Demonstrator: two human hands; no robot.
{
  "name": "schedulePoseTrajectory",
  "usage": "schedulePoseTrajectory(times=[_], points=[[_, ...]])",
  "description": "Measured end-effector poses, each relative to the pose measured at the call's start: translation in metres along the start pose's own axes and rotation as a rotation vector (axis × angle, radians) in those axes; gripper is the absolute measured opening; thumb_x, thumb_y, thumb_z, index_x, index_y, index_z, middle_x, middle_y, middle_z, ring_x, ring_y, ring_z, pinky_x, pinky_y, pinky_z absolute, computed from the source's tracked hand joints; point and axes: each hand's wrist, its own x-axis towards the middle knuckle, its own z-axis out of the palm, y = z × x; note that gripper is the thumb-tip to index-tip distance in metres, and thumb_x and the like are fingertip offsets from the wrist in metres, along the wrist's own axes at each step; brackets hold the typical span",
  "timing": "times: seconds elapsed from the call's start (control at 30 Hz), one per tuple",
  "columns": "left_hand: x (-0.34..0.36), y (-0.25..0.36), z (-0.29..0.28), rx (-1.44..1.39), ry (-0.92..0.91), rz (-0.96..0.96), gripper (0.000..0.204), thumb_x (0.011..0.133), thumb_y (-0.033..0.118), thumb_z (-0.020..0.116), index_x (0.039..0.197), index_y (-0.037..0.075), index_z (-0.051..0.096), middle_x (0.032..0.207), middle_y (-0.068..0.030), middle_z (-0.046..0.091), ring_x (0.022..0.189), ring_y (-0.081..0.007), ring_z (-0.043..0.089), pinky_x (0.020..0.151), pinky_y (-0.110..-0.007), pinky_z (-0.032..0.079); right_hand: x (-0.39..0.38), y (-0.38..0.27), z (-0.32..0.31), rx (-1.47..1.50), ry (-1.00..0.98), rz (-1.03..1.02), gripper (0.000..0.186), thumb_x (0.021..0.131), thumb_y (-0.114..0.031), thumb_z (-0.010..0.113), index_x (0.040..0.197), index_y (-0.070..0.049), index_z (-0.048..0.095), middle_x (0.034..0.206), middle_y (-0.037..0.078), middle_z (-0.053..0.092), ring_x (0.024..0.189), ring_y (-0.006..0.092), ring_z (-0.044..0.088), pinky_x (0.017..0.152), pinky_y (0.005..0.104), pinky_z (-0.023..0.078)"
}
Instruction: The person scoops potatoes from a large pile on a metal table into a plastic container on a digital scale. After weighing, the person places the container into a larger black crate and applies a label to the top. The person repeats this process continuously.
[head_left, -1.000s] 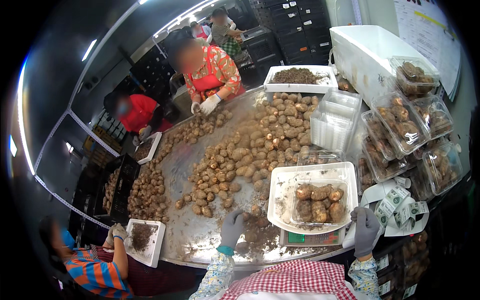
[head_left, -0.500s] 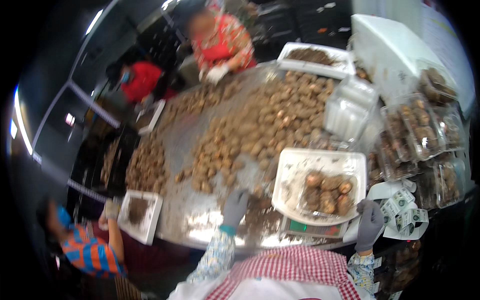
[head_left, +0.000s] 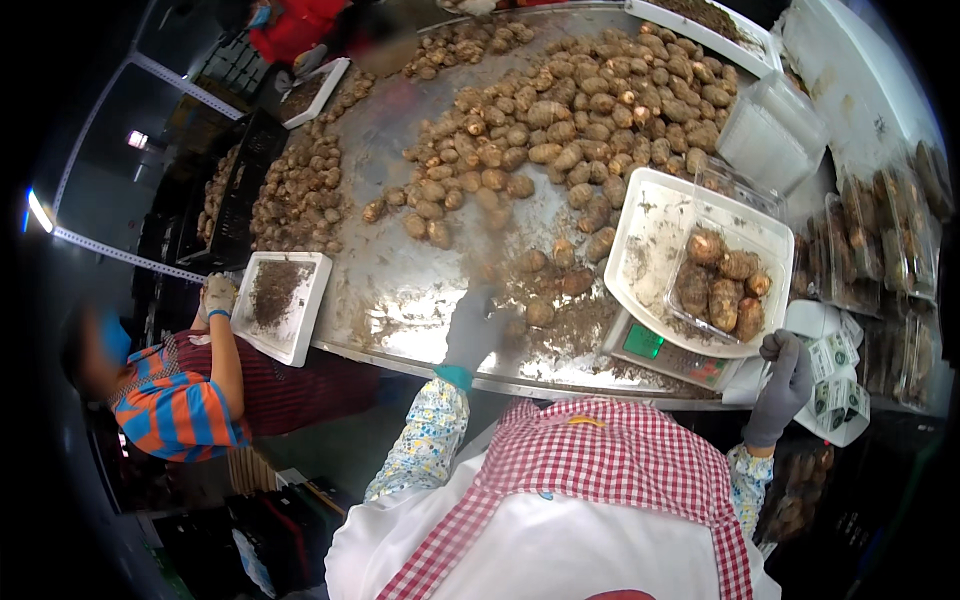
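My left hand (head_left: 470, 325), gloved in grey, is smeared by motion over the steel table's front part, beside loose brown taro corms (head_left: 540, 312); whether it holds anything is hidden by the blur. My right hand (head_left: 785, 380), also gloved, has curled fingers at the lower right corner of a white tray (head_left: 632, 255); what they hold, if anything, I cannot make out. In that tray lies an open clear punnet (head_left: 682, 318) with several taro corms (head_left: 722, 300). The tray rests on a digital scale (head_left: 643, 340) with a lit green display.
A large heap of taro (head_left: 560, 130) covers the back. Stacked empty punnets (head_left: 770, 130), filled punnets (head_left: 890, 235) and a label strip (head_left: 835, 375) crowd the right. A co-worker (head_left: 180, 400) at left handles a white tray (head_left: 305, 325); black crates (head_left: 250, 160) stand behind.
The view has tilted down, so the table sits higher in the picture. My left hand has shifted left relative to the tray and is now blurred. My right hand remains by the tray's corner.
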Motion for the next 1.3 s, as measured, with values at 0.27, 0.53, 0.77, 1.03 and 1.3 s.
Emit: schedulePoseTrajectory(times=[0.27, 0.53, 0.77, 1.03, 1.3], points=[[-0.022, -0.016, 0.039, 0.236, -0.142, 0.131, 0.064, 0.079, 0.013, 0.063, 0.142, 0.015, 0.048, 0.108, -0.0217, 0.059, 0.1, -0.0389, 0.058, 0.084, -0.048, 0.049, -0.016, -0.022, 0.002, -0.09, 0.033, -0.071, 0.02, 0.098, -0.007, 0.053, 0.094, 0.006, 0.068, 0.082, 0.009, 0.069, 0.076, 0.0136, 0.064, 0.071, 0.0269, 0.051], [-0.003, -0.006, 0.034, 0.165, -0.088, 0.236, 0.045, 0.09, 0.019, 0.056, 0.135, 0.017, 0.054, 0.115, -0.019, 0.055, 0.093, -0.0367, 0.063, 0.076, -0.045, 0.052, -0.046, -0.026, -0.006, -0.072, 0.128, 0.049, 0.025, 0.103, -0.014, 0.05, 0.1, 0.006, 0.066, 0.085, 0.008, 0.068, 0.076, 0.0124, 0.062, 0.072, 0.0265, 0.052], [0.005, 0.015, 0.024, 0.18, -0.442, 0.261, 0.052, 0.088, 0.027, 0.068, 0.136, 0.018, 0.053, 0.12, -0.0194, 0.053, 0.098, -0.0365, 0.063, 0.083, -0.043, 0.053, -0.061, -0.02, -0.017, -0.074, 0.184, 0.064, 0.024, 0.102, -0.013, 0.052, 0.101, 0.007, 0.067, 0.085, 0.009, 0.068, 0.078, 0.0132, 0.063, 0.073, 0.0267, 0.052], [0.018, 0.007, 0.026, -0.305, -0.248, -0.145, 0.048, 0.089, 0.03, 0.064, 0.126, 0.001, 0.059, 0.111, -0.0228, 0.065, 0.101, -0.0376, 0.064, 0.088, -0.043, 0.05, -0.063, -0.017, -0.01, -0.076, 0.161, 0.11, 0.023, 0.1, -0.013, 0.055, 0.102, 0.007, 0.068, 0.088, 0.01, 0.07, 0.078, 0.0139, 0.066, 0.074, 0.0266, 0.054], [0.02, -0.006, 0.031, 0.071, -0.304, 0.085, 0.043, 0.093, 0.032, 0.057, 0.128, 0.006, 0.058, 0.121, -0.0238, 0.061, 0.11, -0.0412, 0.06, 0.093, -0.045, 0.048, -0.035, -0.023, -0.013, -0.052, 0.151, 0.083, 0.018, 0.097, -0.007, 0.059, 0.106, 0.006, 0.067, 0.092, 0.009, 0.07, 0.082, 0.0122, 0.065, 0.075, 0.0255, 0.053]])
